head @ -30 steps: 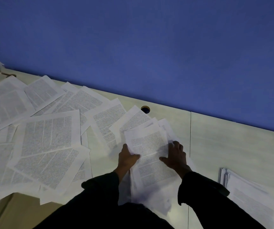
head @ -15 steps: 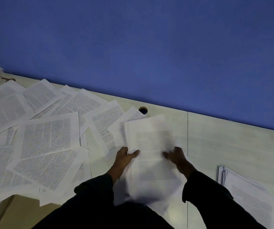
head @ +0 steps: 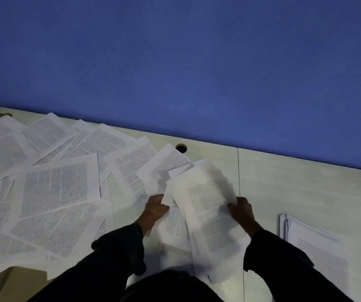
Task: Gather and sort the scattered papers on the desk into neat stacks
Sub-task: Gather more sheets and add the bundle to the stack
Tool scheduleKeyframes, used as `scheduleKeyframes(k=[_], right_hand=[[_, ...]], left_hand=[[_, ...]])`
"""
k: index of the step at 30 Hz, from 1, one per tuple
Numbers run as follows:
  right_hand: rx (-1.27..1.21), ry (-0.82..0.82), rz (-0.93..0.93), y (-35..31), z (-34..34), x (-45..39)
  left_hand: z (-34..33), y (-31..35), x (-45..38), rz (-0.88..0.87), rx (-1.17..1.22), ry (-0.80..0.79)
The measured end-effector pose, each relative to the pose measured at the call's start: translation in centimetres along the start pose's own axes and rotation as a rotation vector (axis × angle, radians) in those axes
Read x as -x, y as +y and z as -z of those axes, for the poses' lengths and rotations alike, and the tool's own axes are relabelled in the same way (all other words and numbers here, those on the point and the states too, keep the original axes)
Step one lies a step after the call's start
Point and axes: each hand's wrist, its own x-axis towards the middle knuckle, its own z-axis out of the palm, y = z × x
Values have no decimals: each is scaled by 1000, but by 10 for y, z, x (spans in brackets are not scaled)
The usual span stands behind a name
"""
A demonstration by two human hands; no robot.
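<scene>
Both hands hold paper: the right hand (head: pixel 241 211) pinches a gathered bundle (head: pixel 207 212) by its right edge, the left hand (head: pixel 156 209) grips a sheet's corner beside it. Since a second ago the bundle has lifted and swung rightward, probably toward the finished stack (head: pixel 314 240). Scattered papers (head: pixel 53 184) remain spread across the desk (head: pixel 295 184), unchanged.

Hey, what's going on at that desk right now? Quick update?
Left hand and right hand grip gathered sheets. Finished stack right. Scattered papers left, unsorted. Nothing blocking.
</scene>
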Motion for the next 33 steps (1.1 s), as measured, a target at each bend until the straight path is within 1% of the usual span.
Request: scheduleKeyframes(k=[3, 5, 6, 8, 10, 12, 15, 17, 19, 22, 25, 28, 29, 30, 31, 33], right_hand=[[162, 8, 94, -14, 3, -9], [242, -35, 120, -22, 7, -15], [253, -77, 110, -26, 7, -18], [171, -159, 83, -29, 3, -25], [18, -182, 66, -28, -4, -30], [-51, -162, 101, -32, -2, -26], [-118, -73, 147, -31, 6, -29], [-127, -46, 163, -29, 11, -34], [-118, -66, 182, -25, 10, -40], [-146, -103, 178, -33, 8, -36], [-14, -17, 173, -35, 5, -36], [18, -27, 102, -28, 7, -37], [6, -30, 81, -25, 7, -37], [-8, -28, 68, -23, 7, -35], [-27, -20, 64, -22, 6, -33], [-76, -4, 51, -20, 6, -29]], left_hand=[[10, -6, -1, -27, -136, -94], [19, -5, -5, -82, -218, -175], [24, -3, -7, -100, -255, -205], [33, 5, -8, -142, -307, -252], [39, 8, -13, -191, -270, -248], [42, 11, -20, -196, -243, -231], [52, 32, -25, -129, -293, -237], [61, 42, -36, -106, -361, -249], [72, 53, -44, -96, -404, -246], [81, 67, -55, -141, -456, -252], [102, 75, -61, -124, -647, -271], [138, 80, -65, -59, -756, -291], [149, 85, -61, -53, -743, -316], [157, 90, -59, -47, -666, -325], [164, 93, -55, -38, -542, -317], [173, 94, -46, -2, -228, -227]])
